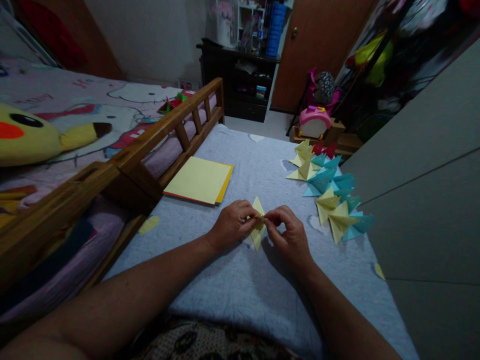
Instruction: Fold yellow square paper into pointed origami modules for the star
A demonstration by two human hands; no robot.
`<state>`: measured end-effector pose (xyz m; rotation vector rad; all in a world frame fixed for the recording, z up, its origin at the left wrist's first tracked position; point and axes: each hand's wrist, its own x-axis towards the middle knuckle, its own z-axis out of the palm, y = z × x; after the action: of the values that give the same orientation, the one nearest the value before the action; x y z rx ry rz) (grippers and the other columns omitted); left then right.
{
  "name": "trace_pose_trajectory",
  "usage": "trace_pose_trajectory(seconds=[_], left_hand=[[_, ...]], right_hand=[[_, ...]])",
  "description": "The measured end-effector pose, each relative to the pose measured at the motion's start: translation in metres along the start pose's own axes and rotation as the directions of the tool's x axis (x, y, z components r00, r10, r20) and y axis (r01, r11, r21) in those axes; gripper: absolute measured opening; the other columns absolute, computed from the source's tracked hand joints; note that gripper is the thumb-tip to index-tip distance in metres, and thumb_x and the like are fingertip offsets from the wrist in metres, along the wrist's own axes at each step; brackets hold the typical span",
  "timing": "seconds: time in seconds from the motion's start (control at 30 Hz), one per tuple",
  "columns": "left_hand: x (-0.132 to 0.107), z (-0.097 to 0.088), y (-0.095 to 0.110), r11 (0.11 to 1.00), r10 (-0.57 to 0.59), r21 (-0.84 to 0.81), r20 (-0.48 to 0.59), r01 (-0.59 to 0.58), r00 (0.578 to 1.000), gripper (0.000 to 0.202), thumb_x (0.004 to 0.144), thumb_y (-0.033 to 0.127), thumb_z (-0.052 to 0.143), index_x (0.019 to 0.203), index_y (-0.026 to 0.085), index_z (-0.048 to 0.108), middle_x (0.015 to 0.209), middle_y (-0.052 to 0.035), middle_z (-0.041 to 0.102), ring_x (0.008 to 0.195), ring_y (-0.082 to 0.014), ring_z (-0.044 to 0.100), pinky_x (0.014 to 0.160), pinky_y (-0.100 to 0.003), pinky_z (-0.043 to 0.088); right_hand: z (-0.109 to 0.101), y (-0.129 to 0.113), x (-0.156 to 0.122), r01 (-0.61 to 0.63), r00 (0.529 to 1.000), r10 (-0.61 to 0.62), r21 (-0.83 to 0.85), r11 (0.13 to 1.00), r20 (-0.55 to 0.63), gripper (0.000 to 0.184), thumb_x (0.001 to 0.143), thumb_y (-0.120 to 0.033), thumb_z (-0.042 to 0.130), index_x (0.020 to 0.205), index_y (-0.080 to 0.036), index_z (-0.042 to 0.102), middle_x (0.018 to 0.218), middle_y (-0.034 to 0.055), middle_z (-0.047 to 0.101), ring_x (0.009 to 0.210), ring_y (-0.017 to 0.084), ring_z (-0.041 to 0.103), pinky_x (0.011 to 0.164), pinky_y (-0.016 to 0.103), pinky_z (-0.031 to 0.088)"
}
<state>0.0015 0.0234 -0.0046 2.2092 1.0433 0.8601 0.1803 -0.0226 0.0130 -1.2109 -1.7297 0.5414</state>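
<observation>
A folded yellow paper piece (pixel 257 230) is pinched between both hands over the pale blue mattress (pixel 232 280). My left hand (pixel 232 222) grips its left side with fingers curled. On the piece's right side, the fingertips of my right hand (pixel 288 232) press together at the middle fold. A stack of square paper sheets (pixel 198 180), yellow on top, lies to the upper left of my hands.
Several finished folded pieces (pixel 330 192) in yellow, blue and red lie in a row at the right, beside a grey cabinet wall (pixel 427 190). A wooden bed rail (pixel 150 145) runs along the left, with a yellow plush (pixel 33 135) behind it. A dark shelf (pixel 240 80) stands far back.
</observation>
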Motion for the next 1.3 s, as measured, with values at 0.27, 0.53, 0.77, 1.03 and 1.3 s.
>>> trace_pose_trajectory(seconds=[0.27,0.53,0.77,1.03,1.3], left_hand=[[-0.0008,-0.0016,-0.0005,0.999,0.019,-0.051,0.005,-0.019,1.000,0.012,0.085,0.009,0.064,0.083,0.017,0.073,0.078,-0.0009,0.063,0.078,-0.0159,0.059,0.073,-0.028,0.046],[0.0009,-0.0013,-0.0030,0.997,0.014,-0.076,0.007,-0.013,1.000,0.013,0.086,0.009,0.064,0.084,0.018,0.073,0.078,-0.0006,0.062,0.078,-0.0154,0.059,0.072,-0.028,0.046],[0.0007,-0.0019,-0.0025,0.997,0.034,-0.073,0.000,-0.034,0.999,0.014,0.085,0.008,0.064,0.082,0.018,0.072,0.076,-0.0004,0.062,0.077,-0.0155,0.059,0.070,-0.027,0.046],[-0.0019,-0.0007,-0.0040,0.994,0.110,-0.016,-0.021,-0.110,0.994,0.013,0.087,0.009,0.064,0.082,0.018,0.072,0.077,-0.0010,0.062,0.078,-0.0164,0.059,0.070,-0.028,0.046],[-0.0046,0.0014,-0.0069,0.959,0.251,0.145,-0.048,-0.242,0.967,0.015,0.094,0.020,0.061,0.085,0.018,0.072,0.078,-0.0029,0.063,0.078,-0.0181,0.057,0.071,-0.029,0.045]], right_hand=[[0.0002,0.0001,-0.0005,-0.009,1.000,0.009,0.013,1.000,-0.005,0.011,0.087,-0.014,0.057,0.081,-0.022,0.062,0.075,-0.0005,0.056,0.068,0.014,0.054,0.064,0.028,0.045],[-0.0004,-0.0002,-0.0009,-0.001,1.000,0.001,0.011,1.000,0.001,0.010,0.087,-0.014,0.057,0.083,-0.021,0.063,0.075,-0.0003,0.057,0.068,0.014,0.055,0.063,0.027,0.045],[0.0008,0.0012,-0.0017,0.007,1.000,-0.007,0.015,1.000,0.001,0.011,0.086,-0.012,0.058,0.082,-0.021,0.063,0.075,-0.0007,0.056,0.068,0.014,0.054,0.064,0.026,0.044],[-0.0003,0.0003,-0.0006,0.022,0.999,-0.023,0.041,0.999,0.031,0.010,0.084,-0.012,0.058,0.080,-0.020,0.062,0.075,-0.0007,0.056,0.068,0.013,0.053,0.063,0.026,0.043],[-0.0027,-0.0021,-0.0014,-0.048,0.997,0.042,0.094,0.994,0.065,0.006,0.083,-0.017,0.059,0.079,-0.020,0.061,0.073,-0.0016,0.054,0.066,0.013,0.052,0.062,0.027,0.043]])
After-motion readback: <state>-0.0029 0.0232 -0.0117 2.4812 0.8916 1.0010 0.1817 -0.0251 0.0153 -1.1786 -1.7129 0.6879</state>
